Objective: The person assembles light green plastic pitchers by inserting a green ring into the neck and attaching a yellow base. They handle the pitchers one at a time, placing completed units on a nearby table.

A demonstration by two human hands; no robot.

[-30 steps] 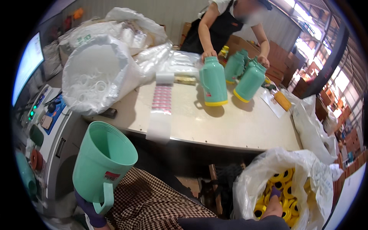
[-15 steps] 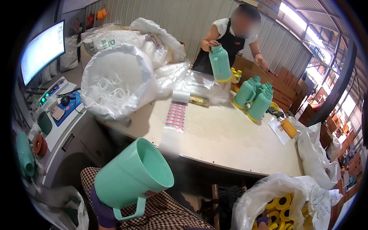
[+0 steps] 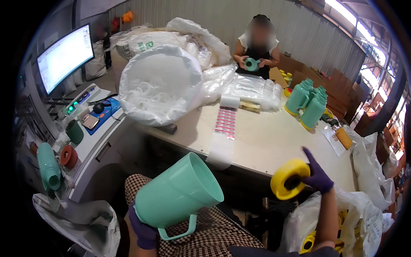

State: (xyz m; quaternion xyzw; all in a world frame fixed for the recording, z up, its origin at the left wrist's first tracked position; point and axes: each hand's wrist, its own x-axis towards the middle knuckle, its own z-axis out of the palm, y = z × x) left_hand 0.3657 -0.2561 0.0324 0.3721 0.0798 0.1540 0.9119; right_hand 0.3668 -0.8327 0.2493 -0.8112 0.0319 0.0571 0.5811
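A mint-green plastic flask body (image 3: 171, 192) with a side handle lies tilted over my lap, its wide threaded mouth turned up to the right. My left hand (image 3: 143, 227), in a purple glove, grips its closed end; part of the fingers is hidden behind it. Raised above a plastic bag (image 3: 299, 222) of yellow parts, my right hand (image 3: 317, 174), also gloved in purple, grips a yellow ring-shaped base cap (image 3: 280, 182) with a dark centre. One finger of that hand points upward, apart from the cap.
On the pale table (image 3: 265, 141) stand several green flasks (image 3: 314, 109) and a strip of pink labels (image 3: 225, 122). A large white bag (image 3: 132, 103) holds clear rings. Across the table a co-worker (image 3: 252, 55) handles a green flask. A desk with a monitor (image 3: 66, 58) is at left.
My right hand has risen out of the bag with a yellow cap. My left hand still holds the flask body. The co-worker has tipped a flask toward me. The view has shifted.
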